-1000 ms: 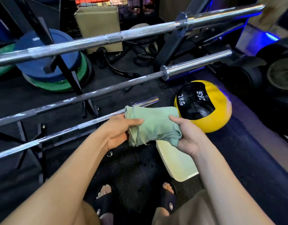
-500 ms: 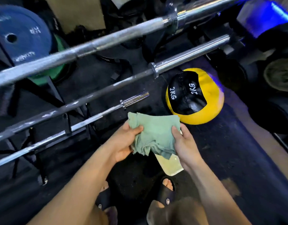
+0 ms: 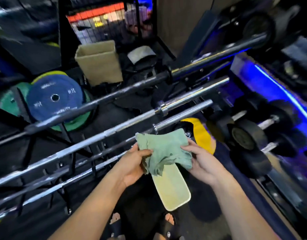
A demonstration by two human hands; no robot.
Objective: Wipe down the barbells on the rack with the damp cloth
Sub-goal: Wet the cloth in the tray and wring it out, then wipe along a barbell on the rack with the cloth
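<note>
A crumpled green cloth (image 3: 164, 149) is held between both my hands in front of the rack. My left hand (image 3: 134, 164) grips its left edge with the thumb on top. Its right edge is pinched by my right hand (image 3: 203, 161). Several steel barbells lie slanted across the black rack (image 3: 69, 141), rising from lower left to upper right. The nearest long barbell (image 3: 114, 130) runs just above the cloth, apart from it. A dark bar (image 3: 104, 99) lies higher up. The cloth touches no bar.
A pale green tray (image 3: 171, 189) lies on the floor under the cloth. A yellow and black medicine ball (image 3: 203, 134) sits behind my right hand. Blue and green weight plates (image 3: 54, 99) stack at left, a cardboard box (image 3: 99, 63) behind, black dumbbells (image 3: 248, 137) at right.
The view has tilted up and shifted, bringing more barbells and the dumbbells into sight. Both hands keep holding the cloth, which is now more spread between them.
</note>
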